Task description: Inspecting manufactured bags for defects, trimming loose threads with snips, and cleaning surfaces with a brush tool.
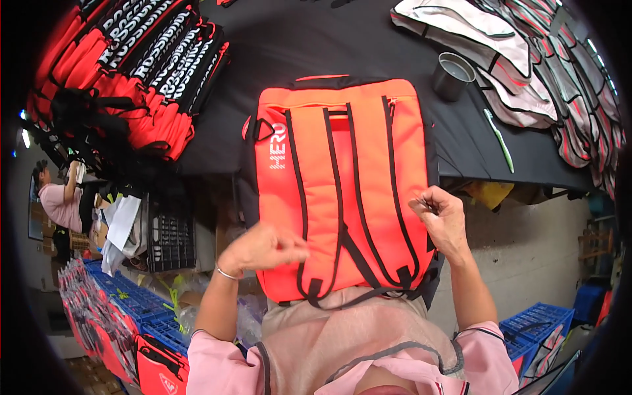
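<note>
A bright orange-red backpack (322, 197) with black trim lies back side up, its lower end against my lap and the rest on the black-covered table. Two padded shoulder straps (313, 171) run down it, with black webbing crossing between their lower ends. Over the lower left of the bag is my left hand (266, 250), fingers curled in and slightly blurred; whether anything is in them I cannot make out. At the bag's right edge my right hand (442, 217) is closed around a small dark metal tool (422, 204), mostly hidden by the fingers.
Red and black bags (145, 72) are piled at the far left. A dark metal cup (453, 76), a green-white toothbrush (499, 141) and grey-white fabric pieces (480, 39) lie at the right. Blue crates (536, 322) flank me; another person (62, 201) works at the left.
</note>
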Available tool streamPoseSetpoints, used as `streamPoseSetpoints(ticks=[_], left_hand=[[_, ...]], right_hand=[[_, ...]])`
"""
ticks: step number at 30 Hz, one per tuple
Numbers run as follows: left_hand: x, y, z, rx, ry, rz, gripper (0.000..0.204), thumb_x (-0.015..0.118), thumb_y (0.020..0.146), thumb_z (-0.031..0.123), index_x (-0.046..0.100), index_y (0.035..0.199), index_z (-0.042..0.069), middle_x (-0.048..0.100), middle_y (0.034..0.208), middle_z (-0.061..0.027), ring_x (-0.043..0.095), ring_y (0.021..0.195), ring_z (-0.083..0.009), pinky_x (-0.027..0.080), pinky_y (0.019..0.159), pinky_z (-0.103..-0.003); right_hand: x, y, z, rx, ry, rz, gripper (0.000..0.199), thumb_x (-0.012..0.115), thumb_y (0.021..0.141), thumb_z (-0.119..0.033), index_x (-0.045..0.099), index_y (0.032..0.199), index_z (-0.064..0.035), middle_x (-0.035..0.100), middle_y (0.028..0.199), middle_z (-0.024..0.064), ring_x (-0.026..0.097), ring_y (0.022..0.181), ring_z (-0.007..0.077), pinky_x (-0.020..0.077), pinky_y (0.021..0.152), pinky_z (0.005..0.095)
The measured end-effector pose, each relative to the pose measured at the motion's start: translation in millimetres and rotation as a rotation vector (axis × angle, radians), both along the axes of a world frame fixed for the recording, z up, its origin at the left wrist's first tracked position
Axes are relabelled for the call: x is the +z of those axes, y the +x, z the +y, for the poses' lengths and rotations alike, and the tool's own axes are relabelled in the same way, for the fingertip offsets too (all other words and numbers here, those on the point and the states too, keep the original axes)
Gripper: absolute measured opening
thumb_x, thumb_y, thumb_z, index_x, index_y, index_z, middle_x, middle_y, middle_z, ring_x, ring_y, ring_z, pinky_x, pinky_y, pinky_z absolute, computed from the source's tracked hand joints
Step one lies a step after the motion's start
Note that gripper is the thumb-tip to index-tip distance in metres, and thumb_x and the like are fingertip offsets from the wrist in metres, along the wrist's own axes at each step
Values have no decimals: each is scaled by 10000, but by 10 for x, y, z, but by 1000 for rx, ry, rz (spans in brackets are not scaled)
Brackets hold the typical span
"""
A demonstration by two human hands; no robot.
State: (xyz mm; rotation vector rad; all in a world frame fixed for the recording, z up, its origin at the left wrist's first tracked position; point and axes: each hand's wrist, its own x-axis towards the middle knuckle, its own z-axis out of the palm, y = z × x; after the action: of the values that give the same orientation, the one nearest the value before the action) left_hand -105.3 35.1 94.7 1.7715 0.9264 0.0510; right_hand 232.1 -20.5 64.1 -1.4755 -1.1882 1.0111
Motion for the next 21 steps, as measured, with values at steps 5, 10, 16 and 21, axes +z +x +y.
streamPoseSetpoints(ticks=[5, 10, 16, 21], left_hand=[[256, 655, 665, 373, 974, -381, 123, 743, 811, 110, 664, 772, 25, 695, 836, -118, 678, 775, -257, 511, 728, -343], [98, 1365, 1139, 250, 1258, -5, 609, 708, 820, 447, 539, 1324, 152, 532, 1348, -95, 466, 1292, -278, 220, 1062, -652], [-612, 1508, 1132, 13, 1136, 367, 775, 546, 853, 637, 313, 1502, 284, 193, 1580, -131, 256, 1419, -376, 74, 1069, -736], [-745, 1355, 857, -20, 1136, 370, 782, 568, 852, 608, 301, 1510, 282, 112, 1607, -127, 176, 1450, -384, 42, 1095, -705]], right_hand=[[45, -42, 343, -83, 49, 114, 103, 685, 882, -80, 625, 853, -2, 536, 671, -44, 467, 629, 32, 387, 576, 206], [47, 103, 695, -51, 76, 115, 130, 668, 900, -113, 636, 957, 0, 609, 769, -17, 537, 704, 44, 431, 648, 202], [-348, 913, 1177, -414, 118, -120, 390, 634, 893, -192, 595, 1186, 64, 674, 1050, 144, 640, 966, 204, 489, 876, 319], [-542, 1252, 1324, -393, 120, -252, 408, 635, 872, -193, 599, 1216, 24, 658, 1104, 181, 633, 1028, 307, 472, 939, 368]])
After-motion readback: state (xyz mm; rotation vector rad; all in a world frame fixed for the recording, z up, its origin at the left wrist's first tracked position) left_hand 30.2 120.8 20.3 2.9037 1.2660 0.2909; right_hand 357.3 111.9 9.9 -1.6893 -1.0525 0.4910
